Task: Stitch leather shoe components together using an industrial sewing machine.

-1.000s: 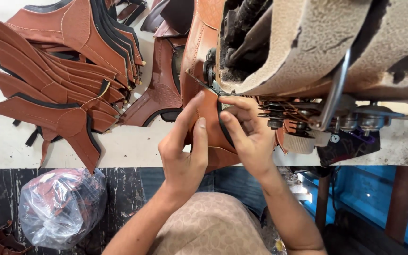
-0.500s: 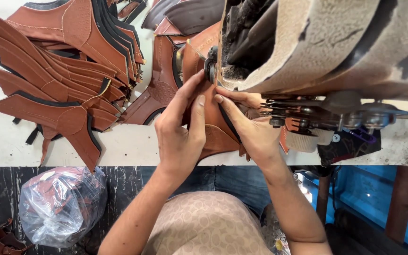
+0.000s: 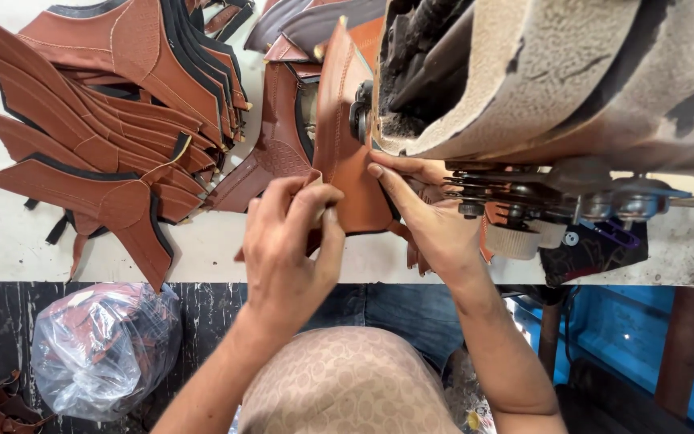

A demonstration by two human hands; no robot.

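Observation:
My left hand (image 3: 291, 245) pinches the near edge of a brown leather piece (image 3: 347, 153) that runs up under the head of a sewing machine (image 3: 540, 80). My right hand (image 3: 423, 213) lies flat on the same piece, fingers pressing it down right beside the machine's foot. The needle area is hidden by the machine body. More brown leather lies under the held piece.
A fanned stack of cut brown leather pieces with black edging (image 3: 114, 120) covers the left of the white worktable (image 3: 10, 233). A clear plastic bag of scraps (image 3: 102, 350) sits below the table edge. Knobs and thread parts (image 3: 524, 225) stick out at the machine's right.
The leather piece has moved farther up under the machine. My left hand slid back to its near edge and now pinches it; my right hand stays pressed beside the foot.

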